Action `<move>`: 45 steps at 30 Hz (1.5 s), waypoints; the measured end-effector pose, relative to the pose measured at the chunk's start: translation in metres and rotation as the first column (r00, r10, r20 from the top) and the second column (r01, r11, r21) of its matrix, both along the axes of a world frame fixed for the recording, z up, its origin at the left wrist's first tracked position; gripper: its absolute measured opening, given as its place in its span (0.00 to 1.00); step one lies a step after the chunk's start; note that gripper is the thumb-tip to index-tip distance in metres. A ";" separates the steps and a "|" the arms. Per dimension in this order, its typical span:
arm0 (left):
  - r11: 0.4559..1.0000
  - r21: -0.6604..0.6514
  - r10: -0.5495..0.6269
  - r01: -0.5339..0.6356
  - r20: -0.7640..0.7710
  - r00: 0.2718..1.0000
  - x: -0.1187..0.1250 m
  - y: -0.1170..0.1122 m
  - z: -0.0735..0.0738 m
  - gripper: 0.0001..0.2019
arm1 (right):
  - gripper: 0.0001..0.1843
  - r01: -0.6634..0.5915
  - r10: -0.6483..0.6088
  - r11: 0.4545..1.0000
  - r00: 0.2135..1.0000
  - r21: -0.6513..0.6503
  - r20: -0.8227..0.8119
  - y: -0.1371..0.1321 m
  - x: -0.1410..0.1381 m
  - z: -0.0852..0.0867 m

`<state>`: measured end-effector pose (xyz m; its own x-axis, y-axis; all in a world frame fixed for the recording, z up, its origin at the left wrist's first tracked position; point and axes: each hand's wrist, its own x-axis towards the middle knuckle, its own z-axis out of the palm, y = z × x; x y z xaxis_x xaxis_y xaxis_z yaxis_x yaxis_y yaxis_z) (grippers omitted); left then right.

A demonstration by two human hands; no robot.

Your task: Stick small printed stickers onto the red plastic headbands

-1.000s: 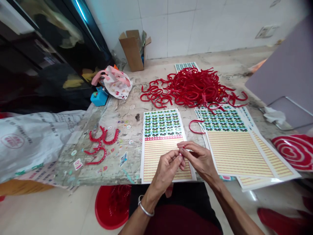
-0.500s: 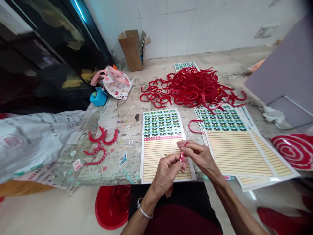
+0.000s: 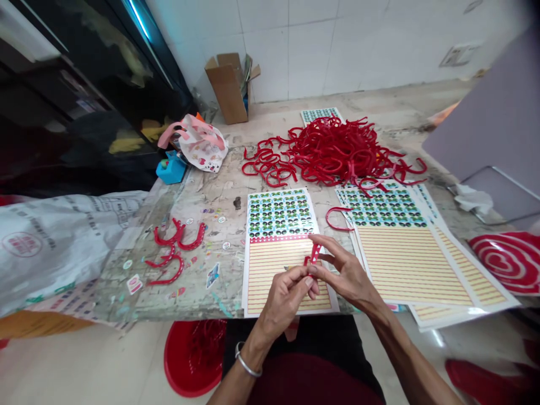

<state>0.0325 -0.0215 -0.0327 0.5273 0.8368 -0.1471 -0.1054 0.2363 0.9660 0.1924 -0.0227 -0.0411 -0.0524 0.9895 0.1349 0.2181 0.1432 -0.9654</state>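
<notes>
My left hand (image 3: 286, 298) and my right hand (image 3: 343, 273) meet over the near end of a sticker sheet (image 3: 280, 222) and pinch a small red plastic piece (image 3: 313, 254) between their fingertips. The piece stands up a little above the fingers. A silver bangle (image 3: 246, 364) circles my left wrist. The sheet carries rows of green and black stickers at its far end and bare striped backing under my hands. A single red curved piece (image 3: 336, 216) lies just beyond my right hand.
A big heap of red curved pieces (image 3: 333, 149) fills the far middle of the table. More sticker sheets (image 3: 400, 236) lie to the right. A few red pieces (image 3: 175, 247) lie at left. A red basin (image 3: 192, 354) sits below the table edge. A cardboard box (image 3: 230, 84) stands by the wall.
Both hands turned the small red piece between the fingertips; it now sticks up above them. My right hand's fingers stretched forward a little.
</notes>
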 end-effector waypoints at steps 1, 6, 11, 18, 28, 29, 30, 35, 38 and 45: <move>1.000 -0.001 -0.002 0.002 0.003 1.000 0.000 -0.001 -0.001 0.11 | 0.27 -0.022 0.022 1.000 1.000 -0.006 -0.017 0.000 0.001 -0.001; 0.997 -0.068 0.027 -0.025 0.031 0.999 0.001 -0.004 -0.006 0.13 | 0.26 -0.057 0.056 0.998 0.998 0.033 0.036 -0.002 0.000 -0.006; 0.996 -0.082 0.023 -0.021 0.027 0.999 0.000 -0.003 -0.010 0.15 | 0.27 -0.042 0.039 0.999 0.994 0.030 0.100 -0.002 -0.003 -0.007; 1.000 -0.012 -0.008 0.008 0.004 1.000 -0.003 -0.002 -0.010 0.12 | 0.25 -0.054 0.045 0.996 0.992 -0.070 -0.122 -0.001 -0.004 -0.006; 1.000 0.019 -0.009 0.010 -0.046 0.999 -0.002 -0.004 -0.011 0.12 | 0.18 -0.010 -0.021 0.987 0.980 -0.158 -0.198 -0.001 -0.004 -0.008; 1.000 0.028 -0.008 0.010 -0.047 0.999 -0.002 -0.005 -0.012 0.13 | 0.17 -0.006 -0.025 0.988 0.980 -0.154 -0.197 -0.002 -0.004 -0.008; 0.999 0.040 -0.011 0.013 -0.055 0.998 -0.002 -0.005 -0.013 0.14 | 0.16 0.002 -0.030 0.989 0.982 -0.146 -0.187 -0.001 -0.004 -0.008; 0.980 0.197 0.075 -0.015 -0.304 0.950 -0.027 0.003 -0.019 0.17 | 0.17 0.172 -0.166 0.985 0.972 -0.023 0.168 0.012 0.017 -0.016; 0.862 0.492 0.395 -0.124 -0.498 0.772 -0.070 0.026 -0.029 0.19 | 0.15 0.305 -0.352 0.935 0.761 0.178 0.544 0.032 0.043 -0.031; 0.543 0.838 0.798 -0.060 -0.493 0.347 -0.141 0.067 -0.036 0.18 | 0.08 0.322 -0.380 0.924 0.701 0.208 0.603 0.059 0.062 -0.050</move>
<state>-0.1085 0.0452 -0.0686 -0.0048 0.9137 0.4063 0.8534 -0.2081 0.4780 0.2547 0.0360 -0.0912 0.1964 0.9403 0.2780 0.8131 0.0022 -0.5821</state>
